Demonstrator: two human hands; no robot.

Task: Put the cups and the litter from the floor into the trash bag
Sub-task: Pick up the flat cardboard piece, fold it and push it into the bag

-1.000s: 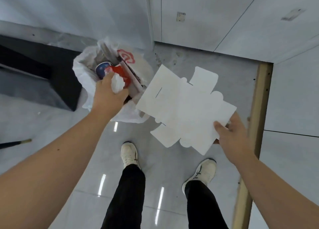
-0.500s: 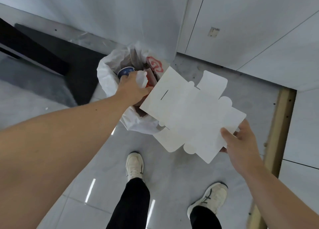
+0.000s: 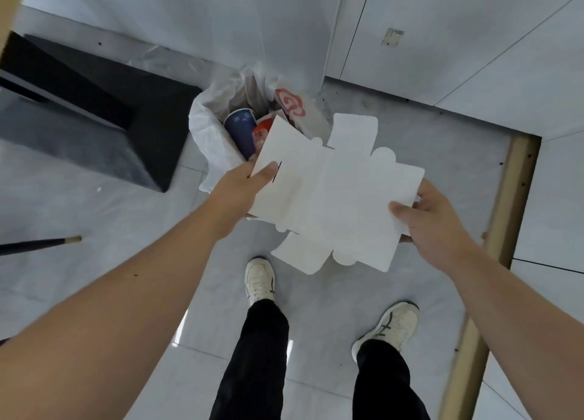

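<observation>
A flattened white cardboard box [image 3: 335, 195] hangs in the air in front of me, just this side of the white trash bag [image 3: 205, 128]. My left hand [image 3: 243, 185] grips its left edge, thumb on top. My right hand [image 3: 426, 220] grips its right edge. The bag stands open on the floor by the wall. Inside it I see a dark blue paper cup [image 3: 241, 128], a red cup [image 3: 260, 135] and a white carton with a red swirl [image 3: 290, 105]. The box hides the bag's near right side.
A black slanted base [image 3: 126, 109] sits left of the bag. A dark stick with a pale tip [image 3: 41, 245] lies on the grey tiled floor at left. A brass floor strip [image 3: 502, 230] runs along the right. My two white shoes [image 3: 260, 280] stand below the box.
My left hand has let go of the crumpled white litter over the bag and pulled back to grip the box's left edge. The box is now held by both hands.
</observation>
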